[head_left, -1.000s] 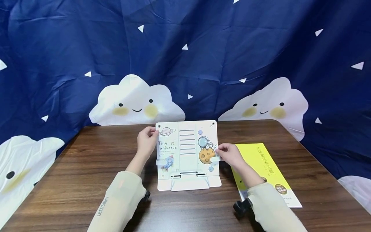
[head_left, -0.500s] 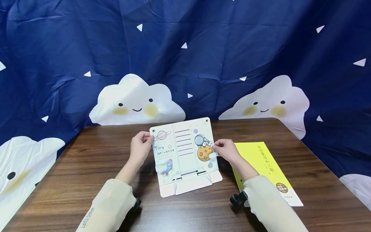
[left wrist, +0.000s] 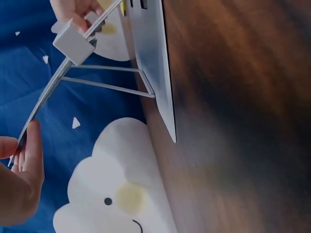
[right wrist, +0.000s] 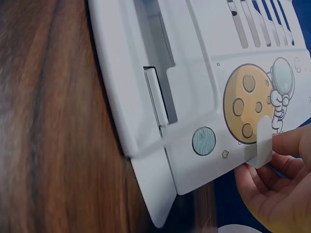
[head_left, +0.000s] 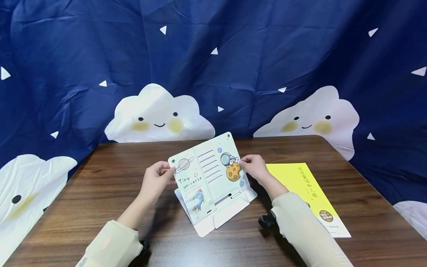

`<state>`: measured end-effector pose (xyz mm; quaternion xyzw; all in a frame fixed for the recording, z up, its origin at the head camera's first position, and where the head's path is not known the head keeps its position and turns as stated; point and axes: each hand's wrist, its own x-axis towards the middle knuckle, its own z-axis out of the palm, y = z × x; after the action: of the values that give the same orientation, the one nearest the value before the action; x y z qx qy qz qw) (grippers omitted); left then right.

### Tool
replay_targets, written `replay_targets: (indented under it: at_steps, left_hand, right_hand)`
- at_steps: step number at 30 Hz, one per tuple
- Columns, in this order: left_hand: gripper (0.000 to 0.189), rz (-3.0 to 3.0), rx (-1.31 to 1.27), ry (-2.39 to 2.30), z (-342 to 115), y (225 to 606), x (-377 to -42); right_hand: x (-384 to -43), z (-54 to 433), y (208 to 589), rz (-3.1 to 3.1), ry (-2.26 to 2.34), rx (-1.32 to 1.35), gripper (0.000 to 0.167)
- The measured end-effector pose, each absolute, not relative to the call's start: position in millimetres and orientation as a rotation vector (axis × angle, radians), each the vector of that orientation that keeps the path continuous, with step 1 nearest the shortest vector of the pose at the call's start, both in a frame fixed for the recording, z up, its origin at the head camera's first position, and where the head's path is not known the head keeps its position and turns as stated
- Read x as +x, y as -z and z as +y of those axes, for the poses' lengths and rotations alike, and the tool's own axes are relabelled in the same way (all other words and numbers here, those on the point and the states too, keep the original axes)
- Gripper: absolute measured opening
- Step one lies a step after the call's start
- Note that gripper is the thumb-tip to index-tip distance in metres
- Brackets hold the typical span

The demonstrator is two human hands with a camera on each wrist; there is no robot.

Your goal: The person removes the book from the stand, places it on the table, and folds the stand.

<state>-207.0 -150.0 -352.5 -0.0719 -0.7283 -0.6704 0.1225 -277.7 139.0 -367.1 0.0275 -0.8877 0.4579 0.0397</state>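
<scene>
White stand [head_left: 209, 181] — turned further askew, left hand [head_left: 155, 180] lower

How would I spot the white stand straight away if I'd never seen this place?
Find the brown table before the blue curtain. Near its middle, the left hand and right hand hold the white stand by its sides. Unlike the yellow book on the right, it has slots, "Tiny universe" lettering and an astronaut picture.

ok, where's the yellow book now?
In the head view, the yellow book lies on the table, to the right of the white stand, partly hidden by the person's right arm.
</scene>
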Motion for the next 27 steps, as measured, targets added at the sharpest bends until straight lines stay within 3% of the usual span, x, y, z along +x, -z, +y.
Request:
replay_targets:
  at_steps: [7,14,20,27]
  left_hand:
    - [0.011,-2.079,-0.304,1.993,-155,365,-198]
    - [0.025,-2.041,-0.357,2.013,-178,441,-243]
    - [0.014,-2.063,-0.461,2.071,-172,402,-222]
    - [0.023,-2.222,-0.198,2.003,-153,332,-202]
  right_hand:
    - [-282,132,367,-2.722,-1.410,0.074,0.015]
    - [-285,131,367,-2.710,-1.416,0.040,0.015]
    - [-283,130,366,-2.688,-1.429,0.010,0.014]
    - [-275,124,364,-2.661,-1.327,0.035,0.015]
